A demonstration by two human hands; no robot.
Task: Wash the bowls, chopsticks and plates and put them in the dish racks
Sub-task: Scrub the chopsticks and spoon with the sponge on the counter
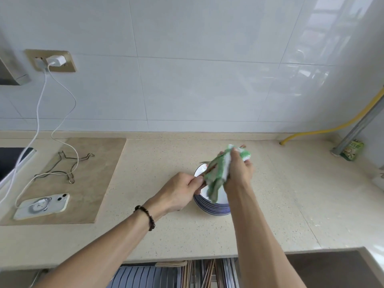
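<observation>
Chopsticks [204, 177] mid-wipe: left hand [180, 191] pinches them, right hand [239, 171] grips green cloth [218, 173]; striped bowl [209, 206] mid-worktop [270, 204] awaits racking.

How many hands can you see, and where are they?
2. The left hand pinches the brown wooden chopsticks over the blue-striped white bowl. The right hand grips the green-and-white cleaning cloth wrapped around them.

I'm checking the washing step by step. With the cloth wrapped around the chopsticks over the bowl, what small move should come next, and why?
Probably slide the green and white cloth along the chopsticks toward their far tips. The left hand pinches their near end, the right hand holds the cloth around their middle above the striped bowl, and one tip pokes out beyond it.
</observation>
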